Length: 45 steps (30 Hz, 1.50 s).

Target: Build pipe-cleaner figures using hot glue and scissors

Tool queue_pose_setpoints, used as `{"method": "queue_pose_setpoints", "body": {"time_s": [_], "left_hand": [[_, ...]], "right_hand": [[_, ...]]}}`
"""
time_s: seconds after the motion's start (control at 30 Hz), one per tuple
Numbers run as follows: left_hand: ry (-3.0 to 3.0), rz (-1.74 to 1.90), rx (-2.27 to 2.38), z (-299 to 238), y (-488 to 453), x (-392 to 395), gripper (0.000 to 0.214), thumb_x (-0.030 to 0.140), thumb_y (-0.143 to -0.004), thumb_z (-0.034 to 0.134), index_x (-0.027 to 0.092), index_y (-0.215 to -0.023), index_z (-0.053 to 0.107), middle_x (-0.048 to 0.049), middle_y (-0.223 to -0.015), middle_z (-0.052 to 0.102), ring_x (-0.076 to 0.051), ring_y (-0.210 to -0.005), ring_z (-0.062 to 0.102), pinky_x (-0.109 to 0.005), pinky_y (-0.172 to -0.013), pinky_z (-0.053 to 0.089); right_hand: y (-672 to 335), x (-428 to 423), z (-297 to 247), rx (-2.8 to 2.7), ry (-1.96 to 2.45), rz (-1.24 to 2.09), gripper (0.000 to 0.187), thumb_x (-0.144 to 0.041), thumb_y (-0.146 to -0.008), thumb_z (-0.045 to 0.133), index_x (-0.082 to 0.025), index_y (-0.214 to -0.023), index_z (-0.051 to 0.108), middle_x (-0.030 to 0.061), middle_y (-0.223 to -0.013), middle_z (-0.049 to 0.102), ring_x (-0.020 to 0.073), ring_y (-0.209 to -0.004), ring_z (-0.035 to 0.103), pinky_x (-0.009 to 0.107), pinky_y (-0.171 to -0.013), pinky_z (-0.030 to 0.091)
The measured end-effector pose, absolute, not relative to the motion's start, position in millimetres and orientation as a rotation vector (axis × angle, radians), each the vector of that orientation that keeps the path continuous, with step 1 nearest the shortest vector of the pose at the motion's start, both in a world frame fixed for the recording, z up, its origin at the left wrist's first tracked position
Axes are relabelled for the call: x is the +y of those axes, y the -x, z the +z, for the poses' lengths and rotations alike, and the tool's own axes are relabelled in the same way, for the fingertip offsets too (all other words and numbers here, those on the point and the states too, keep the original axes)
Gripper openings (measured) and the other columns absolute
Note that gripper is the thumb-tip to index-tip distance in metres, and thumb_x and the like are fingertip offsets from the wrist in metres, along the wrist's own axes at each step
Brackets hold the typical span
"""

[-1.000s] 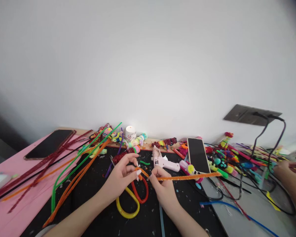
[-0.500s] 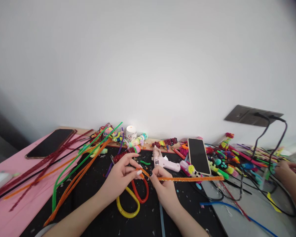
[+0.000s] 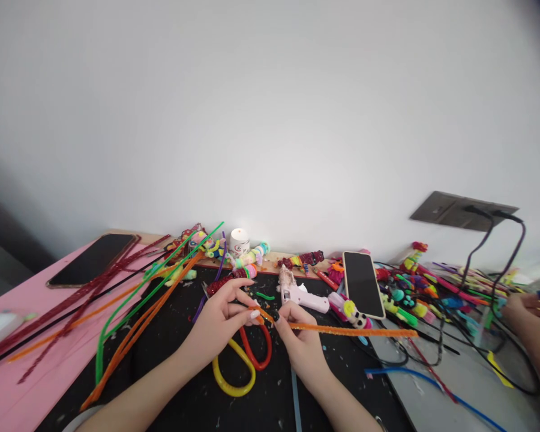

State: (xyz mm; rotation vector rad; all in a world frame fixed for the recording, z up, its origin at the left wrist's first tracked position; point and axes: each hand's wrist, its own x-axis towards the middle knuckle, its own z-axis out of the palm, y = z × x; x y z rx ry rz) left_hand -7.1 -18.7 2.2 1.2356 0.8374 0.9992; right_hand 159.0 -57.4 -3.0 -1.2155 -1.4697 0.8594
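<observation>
- The left hand is pinching one end of an orange pipe cleaner between thumb and fingers; the right hand is pinching it farther along. Both grips are pressing together on it, above the black surface.
- The short stretch between the grips could be kinking or slipping free if the two hands are pulling or twisting unevenly; what the end is doing under the left fingertips is too small to tell.
- The long free end is sticking out past the right hand, passing in front of a panda-like figure; any wide swing could be catching that figure or the black cords beyond.
- The glue gun is lying just behind the right hand; a knuckle could be bumping it, and whether it is hot is not showing.
- The scissors are lying under the hands, their loops possibly snagging a dropped end.
- The wall and the clutter along its foot are limiting reach forward.
- More open room is lying toward the wearer, between the forearms, where only a pale strip is crossing.
</observation>
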Motion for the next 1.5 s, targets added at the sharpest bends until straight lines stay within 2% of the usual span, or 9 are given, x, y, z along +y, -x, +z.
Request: {"method": "queue_pose_setpoints", "body": {"time_s": [0.23, 0.43, 0.53, 0.63, 0.7, 0.87, 1.13, 1.37, 1.5], "left_hand": [[-1.201, 1.033, 0.892, 5.3, 7.0, -18.5, 0.045, 0.017, -0.068, 0.068, 0.019, -0.107, 0.047, 0.0060, -0.067, 0.061, -0.015, -0.064, 0.067, -0.027, -0.064, 0.053], [-1.202, 1.033, 0.895, 8.1, 9.1, -16.6, 0.049, 0.017, -0.070, 0.065, 0.018, -0.116, 0.047, 0.0056, -0.063, 0.061, -0.015, -0.064, 0.066, -0.025, -0.062, 0.053], [-1.148, 1.013, 0.833, 6.5, 9.8, -15.3, 0.057, 0.016, -0.069, 0.067, 0.019, -0.121, 0.044, 0.0037, -0.073, 0.064, -0.014, -0.066, 0.066, -0.026, -0.063, 0.053], [-1.093, 0.983, 0.739, 4.7, 9.6, -15.3, 0.066, 0.013, -0.065, 0.072, 0.020, -0.123, 0.042, -0.0015, -0.090, 0.067, -0.015, -0.076, 0.066, -0.028, -0.074, 0.052], [-1.076, 0.967, 0.715, 4.7, 9.5, -16.1, 0.065, 0.012, -0.065, 0.072, 0.019, -0.123, 0.043, -0.0039, -0.094, 0.069, -0.017, -0.081, 0.066, -0.030, -0.078, 0.051], [-1.068, 0.934, 0.751, 8.8, 9.9, -18.8, 0.059, 0.013, -0.068, 0.070, 0.018, -0.121, 0.045, -0.0028, -0.084, 0.073, -0.016, -0.079, 0.067, -0.030, -0.080, 0.049], [-1.113, 0.971, 0.744, 6.9, 9.2, -16.5, 0.050, 0.015, -0.070, 0.069, 0.018, -0.115, 0.049, 0.0045, -0.063, 0.068, -0.011, -0.060, 0.062, -0.023, -0.066, 0.048], [-0.986, 0.928, 0.711, 8.0, 8.0, -19.8, 0.066, 0.016, -0.067, 0.072, 0.022, -0.126, 0.041, -0.0024, -0.089, 0.072, -0.015, -0.078, 0.065, -0.026, -0.075, 0.048], [-1.017, 0.908, 0.719, 5.9, 7.8, -20.1, 0.064, 0.014, -0.065, 0.073, 0.020, -0.122, 0.045, -0.0024, -0.083, 0.073, -0.015, -0.077, 0.066, -0.026, -0.077, 0.048]], "right_hand": [[-158.6, -58.9, 0.9, -1.472, 1.218, 0.835, 0.023, -0.024, -0.082, 0.049, -0.019, -0.060, 0.045, -0.0053, -0.055, 0.039, 0.0108, -0.052, 0.035, 0.023, -0.050, 0.028], [-159.4, -57.6, -0.9, -1.465, 1.222, 0.855, 0.023, -0.024, -0.082, 0.051, -0.019, -0.060, 0.046, -0.0053, -0.055, 0.039, 0.0105, -0.052, 0.035, 0.023, -0.049, 0.028], [-160.0, -56.5, -5.5, -1.388, 1.228, 0.932, 0.025, -0.029, -0.083, 0.051, -0.019, -0.062, 0.047, -0.0061, -0.053, 0.037, 0.0097, -0.050, 0.032, 0.023, -0.047, 0.025], [-160.5, -55.6, -10.5, -1.312, 1.220, 1.004, 0.026, -0.033, -0.085, 0.051, -0.018, -0.063, 0.048, -0.0067, -0.052, 0.036, 0.0088, -0.047, 0.028, 0.022, -0.045, 0.023], [-160.3, -55.6, -12.4, -1.294, 1.202, 1.031, 0.027, -0.034, -0.085, 0.051, -0.019, -0.063, 0.048, -0.0067, -0.052, 0.035, 0.0087, -0.046, 0.027, 0.023, -0.044, 0.022], [-158.7, -57.0, -12.5, -1.305, 1.174, 1.087, 0.027, -0.034, -0.083, 0.053, -0.019, -0.061, 0.047, -0.0069, -0.049, 0.037, 0.0086, -0.045, 0.028, 0.022, -0.043, 0.022], [-156.6, -56.8, -9.8, -1.352, 1.188, 1.115, 0.025, -0.031, -0.081, 0.055, -0.018, -0.061, 0.047, -0.0066, -0.051, 0.038, 0.0082, -0.046, 0.029, 0.021, -0.042, 0.021], [-157.2, -57.0, -10.0, -1.319, 1.150, 1.110, 0.026, -0.035, -0.083, 0.053, -0.018, -0.064, 0.048, -0.0069, -0.050, 0.039, 0.0080, -0.046, 0.029, 0.021, -0.043, 0.023], [-156.4, -57.8, -8.2, -1.370, 1.144, 1.142, 0.026, -0.034, -0.083, 0.054, -0.018, -0.064, 0.048, -0.0064, -0.052, 0.040, 0.0079, -0.047, 0.030, 0.021, -0.044, 0.023]]}}
